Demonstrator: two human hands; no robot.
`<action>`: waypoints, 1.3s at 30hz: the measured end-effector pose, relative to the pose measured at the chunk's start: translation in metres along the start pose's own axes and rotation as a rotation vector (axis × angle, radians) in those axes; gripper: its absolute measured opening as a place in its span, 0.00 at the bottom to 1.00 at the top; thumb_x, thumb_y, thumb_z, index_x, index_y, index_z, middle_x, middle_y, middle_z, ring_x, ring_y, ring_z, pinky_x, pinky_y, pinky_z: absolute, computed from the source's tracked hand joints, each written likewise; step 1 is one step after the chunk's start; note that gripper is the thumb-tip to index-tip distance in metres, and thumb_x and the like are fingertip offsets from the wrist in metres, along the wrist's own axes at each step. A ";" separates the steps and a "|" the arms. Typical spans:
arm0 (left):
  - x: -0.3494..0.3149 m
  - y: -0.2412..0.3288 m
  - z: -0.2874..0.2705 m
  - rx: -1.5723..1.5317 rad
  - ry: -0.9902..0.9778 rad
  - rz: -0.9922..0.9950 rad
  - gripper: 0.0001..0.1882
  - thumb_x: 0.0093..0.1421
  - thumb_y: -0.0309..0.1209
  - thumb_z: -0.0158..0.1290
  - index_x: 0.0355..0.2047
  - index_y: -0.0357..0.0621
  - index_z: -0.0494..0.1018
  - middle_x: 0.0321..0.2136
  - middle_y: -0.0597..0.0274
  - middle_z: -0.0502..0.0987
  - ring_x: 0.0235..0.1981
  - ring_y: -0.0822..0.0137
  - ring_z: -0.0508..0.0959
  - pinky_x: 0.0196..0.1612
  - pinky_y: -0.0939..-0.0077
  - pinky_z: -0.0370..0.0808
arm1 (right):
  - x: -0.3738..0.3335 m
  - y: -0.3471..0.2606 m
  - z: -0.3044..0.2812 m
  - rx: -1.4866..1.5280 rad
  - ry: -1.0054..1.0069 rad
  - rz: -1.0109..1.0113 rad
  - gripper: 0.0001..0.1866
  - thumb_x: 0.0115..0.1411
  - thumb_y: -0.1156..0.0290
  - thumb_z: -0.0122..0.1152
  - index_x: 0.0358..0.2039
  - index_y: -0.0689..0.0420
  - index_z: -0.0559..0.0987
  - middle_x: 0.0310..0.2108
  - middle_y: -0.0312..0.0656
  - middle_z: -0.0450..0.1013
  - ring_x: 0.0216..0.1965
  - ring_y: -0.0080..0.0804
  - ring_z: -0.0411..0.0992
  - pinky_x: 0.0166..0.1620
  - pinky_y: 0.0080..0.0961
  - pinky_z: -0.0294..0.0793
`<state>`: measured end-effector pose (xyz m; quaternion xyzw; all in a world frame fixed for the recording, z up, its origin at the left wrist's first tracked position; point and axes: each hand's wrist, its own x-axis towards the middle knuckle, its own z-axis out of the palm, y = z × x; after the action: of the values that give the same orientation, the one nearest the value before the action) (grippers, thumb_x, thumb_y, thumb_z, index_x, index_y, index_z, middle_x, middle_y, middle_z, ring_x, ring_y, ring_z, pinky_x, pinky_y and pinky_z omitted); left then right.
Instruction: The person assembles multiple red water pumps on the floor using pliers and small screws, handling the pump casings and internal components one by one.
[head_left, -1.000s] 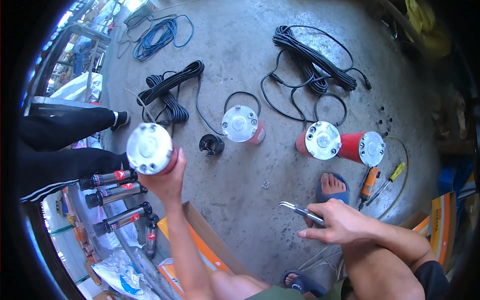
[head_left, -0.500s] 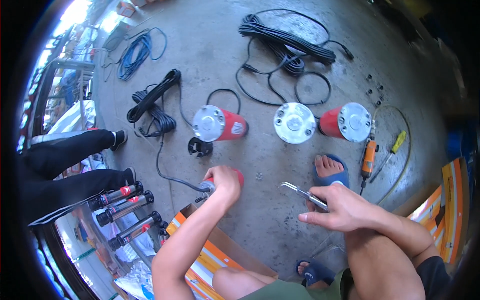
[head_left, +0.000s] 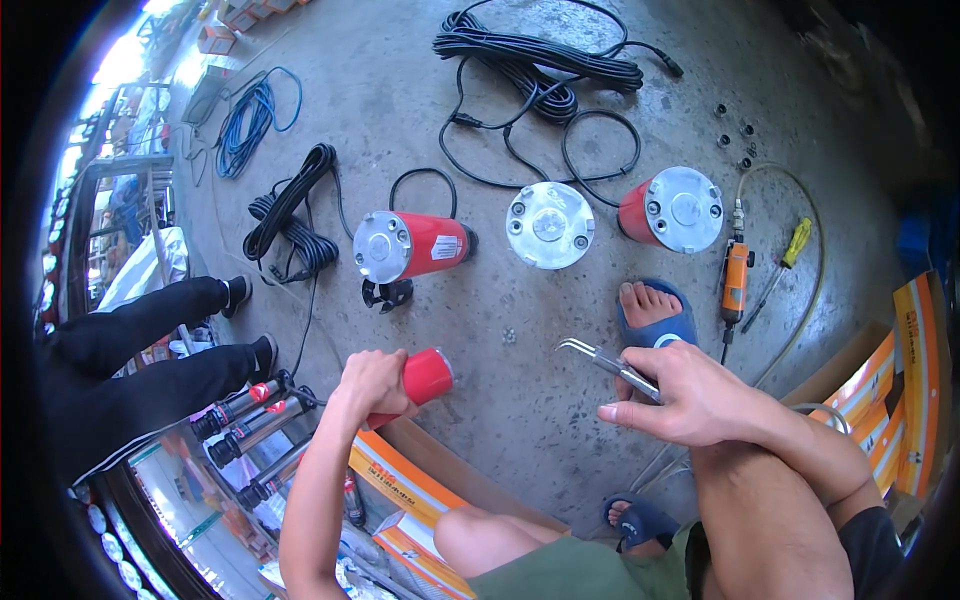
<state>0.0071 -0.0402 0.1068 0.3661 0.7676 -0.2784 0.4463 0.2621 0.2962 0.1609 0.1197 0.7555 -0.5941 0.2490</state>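
My left hand (head_left: 377, 385) is wrapped round a red cylinder (head_left: 428, 374), lifted and tilted above the cardboard box's edge at the lower left. One end of the cylinder points right; the rest is hidden by my fingers. In my right hand (head_left: 680, 395) is a slim silver tool with a bent tip (head_left: 595, 356), its tip pointing left, apart from everything. Beyond my hands, a red cylinder with a silver end (head_left: 425, 245) lies on its side, a round silver disc-like end (head_left: 550, 225) faces up, and another red cylinder (head_left: 680, 210) leans to its right.
Coiled black cables (head_left: 540, 65) lie at the far side, with another black coil (head_left: 290, 230) at left. An orange air tool (head_left: 735, 285) and a yellow-handled screwdriver (head_left: 780, 270) lie at right. A black clamp-like part (head_left: 387, 294) sits nearby. Another person's legs (head_left: 150, 340) stand at left.
My left hand has moved left with the red cylinder, which has turned so its end points up and right. My right hand keeps the silver tool almost in place. The view has shifted slightly.
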 end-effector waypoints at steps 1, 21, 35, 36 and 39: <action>-0.003 -0.010 0.011 -0.035 0.045 0.017 0.37 0.40 0.50 0.71 0.50 0.46 0.78 0.36 0.48 0.86 0.38 0.47 0.86 0.45 0.56 0.83 | 0.000 0.000 0.000 -0.013 -0.003 -0.017 0.25 0.61 0.50 0.69 0.31 0.65 0.80 0.21 0.56 0.76 0.28 0.58 0.79 0.34 0.46 0.76; 0.044 0.071 0.045 0.245 -0.312 -0.335 0.22 0.45 0.44 0.68 0.41 0.53 0.88 0.40 0.66 0.88 0.38 0.63 0.89 0.35 0.54 0.87 | 0.015 -0.011 0.012 -0.055 -0.097 0.003 0.27 0.61 0.50 0.70 0.30 0.67 0.78 0.23 0.60 0.76 0.29 0.61 0.78 0.35 0.47 0.75; -0.050 -0.012 0.064 -0.710 0.690 -0.125 0.42 0.38 0.37 0.72 0.56 0.43 0.72 0.42 0.45 0.84 0.45 0.46 0.85 0.51 0.57 0.81 | 0.008 0.004 0.000 -0.024 -0.077 0.000 0.23 0.60 0.52 0.71 0.33 0.64 0.81 0.21 0.57 0.75 0.26 0.57 0.77 0.33 0.44 0.74; -0.056 -0.010 0.067 -0.817 0.832 -0.146 0.42 0.39 0.34 0.72 0.56 0.42 0.71 0.42 0.44 0.84 0.45 0.46 0.85 0.51 0.57 0.81 | 0.011 0.002 0.004 -0.052 -0.094 -0.028 0.23 0.60 0.53 0.72 0.33 0.64 0.81 0.21 0.57 0.75 0.27 0.58 0.77 0.33 0.44 0.74; -0.055 0.004 0.066 -0.854 1.066 -0.138 0.46 0.38 0.29 0.75 0.59 0.43 0.67 0.44 0.49 0.83 0.48 0.50 0.85 0.53 0.61 0.81 | 0.024 -0.009 0.008 -0.045 -0.130 -0.053 0.20 0.59 0.56 0.73 0.34 0.64 0.81 0.21 0.56 0.75 0.28 0.58 0.78 0.32 0.44 0.74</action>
<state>0.0600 -0.1050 0.1259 0.1953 0.9466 0.2389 0.0940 0.2397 0.2833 0.1548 0.0550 0.7538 -0.5899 0.2843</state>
